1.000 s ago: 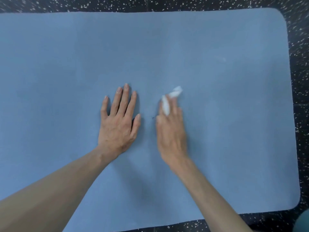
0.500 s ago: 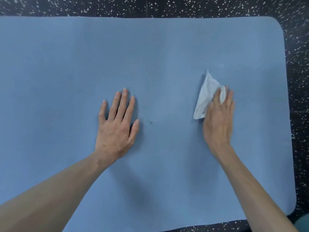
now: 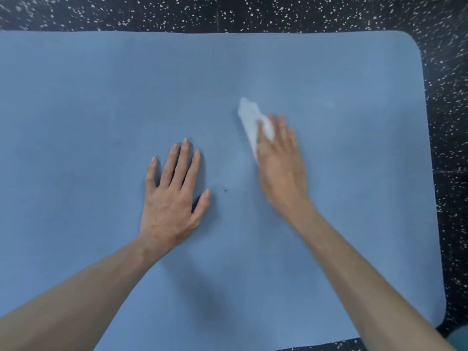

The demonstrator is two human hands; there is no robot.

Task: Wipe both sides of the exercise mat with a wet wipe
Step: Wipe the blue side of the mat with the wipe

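Blue exercise mat (image 3: 329,224) flat on speckled floor (image 3: 450,122) | left hand (image 3: 172,196) pressed flat, bracing | right hand (image 3: 281,163), blurred, presses wet wipe (image 3: 249,117) under extended fingers | step: wiping upper face | next: probably cover remaining areas, then flip

Head view, as I see it: blue exercise mat (image 3: 101,97) fills the frame on black speckled floor (image 3: 450,122). Left hand (image 3: 172,196) flat, centre. Right hand (image 3: 281,163), blurred, presses white wet wipe (image 3: 249,117) right of centre. Dark speck (image 3: 225,190) between the hands.
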